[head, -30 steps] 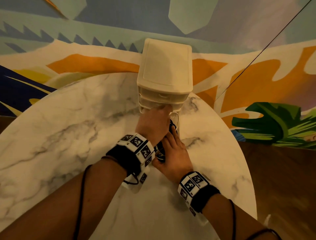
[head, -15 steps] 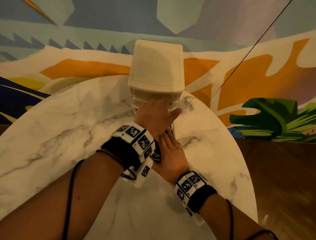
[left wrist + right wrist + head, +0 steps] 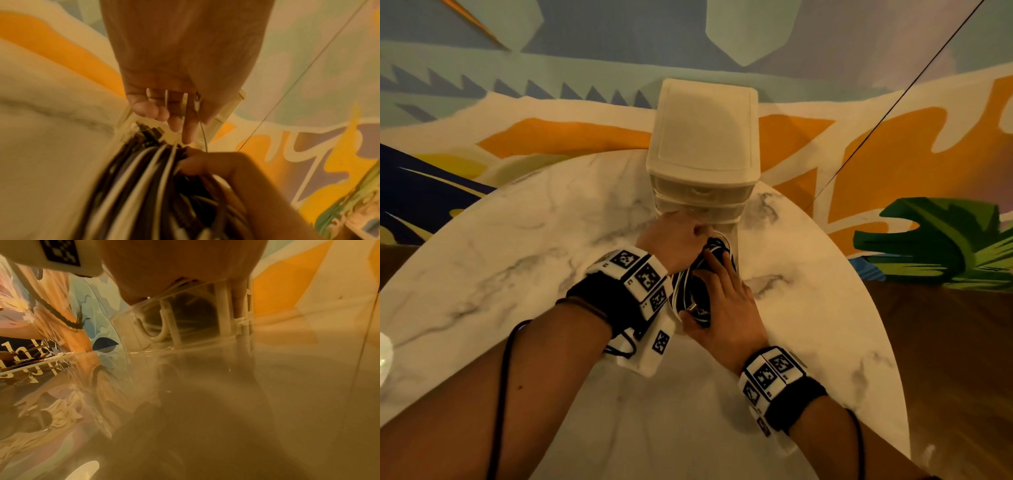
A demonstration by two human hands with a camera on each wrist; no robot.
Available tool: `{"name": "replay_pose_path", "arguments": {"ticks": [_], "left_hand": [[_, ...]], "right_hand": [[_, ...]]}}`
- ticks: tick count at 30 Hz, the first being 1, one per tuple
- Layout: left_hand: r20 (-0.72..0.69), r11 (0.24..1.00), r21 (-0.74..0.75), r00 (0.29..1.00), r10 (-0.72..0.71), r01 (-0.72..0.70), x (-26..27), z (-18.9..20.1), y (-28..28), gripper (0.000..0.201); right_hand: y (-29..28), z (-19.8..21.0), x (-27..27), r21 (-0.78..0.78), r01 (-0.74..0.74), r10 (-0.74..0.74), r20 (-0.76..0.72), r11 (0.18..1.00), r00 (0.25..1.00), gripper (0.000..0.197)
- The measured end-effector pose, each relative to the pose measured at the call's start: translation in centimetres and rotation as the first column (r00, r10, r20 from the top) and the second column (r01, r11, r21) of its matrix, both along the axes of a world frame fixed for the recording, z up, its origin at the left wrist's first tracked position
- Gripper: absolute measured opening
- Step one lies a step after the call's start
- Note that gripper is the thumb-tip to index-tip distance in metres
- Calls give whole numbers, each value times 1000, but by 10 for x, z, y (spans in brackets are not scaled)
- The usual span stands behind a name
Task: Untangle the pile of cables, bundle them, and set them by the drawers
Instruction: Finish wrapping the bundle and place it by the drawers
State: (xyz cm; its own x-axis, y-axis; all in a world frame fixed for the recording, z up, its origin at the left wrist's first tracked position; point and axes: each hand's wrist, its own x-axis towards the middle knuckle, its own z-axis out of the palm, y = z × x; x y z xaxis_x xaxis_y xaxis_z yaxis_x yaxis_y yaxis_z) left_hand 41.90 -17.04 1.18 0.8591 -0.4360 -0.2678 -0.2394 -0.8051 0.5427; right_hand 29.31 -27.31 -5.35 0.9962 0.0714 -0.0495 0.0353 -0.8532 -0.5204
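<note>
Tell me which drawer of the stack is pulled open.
The bottom drawer is out, with the cables going in under both hands; the two drawers above it sit flush and closed.

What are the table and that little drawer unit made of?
Table: looks like polished marble, or a marble-look top; white with grey veins, and glossy enough to mirror the wall in the right wrist view. Drawer unit: seems plastic; matte cream shell, with see-through drawer fronts.
</note>
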Motion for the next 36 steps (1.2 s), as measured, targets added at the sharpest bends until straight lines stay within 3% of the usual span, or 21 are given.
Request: {"name": "replay_pose_path", "arguments": {"ticks": [4,8,11,14,19,23,26,28,32,36], "left_hand": [[-9,983,173,998,-64,65,-9,-6,12,37],[-160,990,119,986,-53,72,-15,-8,5,40],[-197,988,138,980,-38,66,-13,-9,0,28],[-97,959,282,995,-1,28,-18,-6,-10,11],[58,930,367,998,6,-27,-24,-9,-14,20],[178,946,320,984,2,-60,-28,-17,-3,16],[212,975,220,977,-24,-23,-32,-27,3,50],[203,983,179,979,4,-41,-34,-30,2,59],[165,982,143,981,100,-124,-36,-35,1,54],[233,974,181,968,93,-137,-37,-37,4,45]], "right_hand": [[1,-1,0,74,61,-65,44,995,997,73],[2,-2,-1,111,95,-101,53,989,993,77],[1,-1,-1,169,94,-110,88,981,990,84],[0,0,1,149,48,-55,46,988,997,102],[1,2,3,61,47,-46,-3,997,999,100],[4,1,4,1,65,-65,17,998,998,87],[3,1,4,-1,59,-59,-13,998,998,84],[2,2,3,-5,55,-55,-3,998,998,85],[3,6,3,-128,4,-5,-5,992,1000,96],[0,21,10,-126,-119,100,-149,985,984,113]]}}
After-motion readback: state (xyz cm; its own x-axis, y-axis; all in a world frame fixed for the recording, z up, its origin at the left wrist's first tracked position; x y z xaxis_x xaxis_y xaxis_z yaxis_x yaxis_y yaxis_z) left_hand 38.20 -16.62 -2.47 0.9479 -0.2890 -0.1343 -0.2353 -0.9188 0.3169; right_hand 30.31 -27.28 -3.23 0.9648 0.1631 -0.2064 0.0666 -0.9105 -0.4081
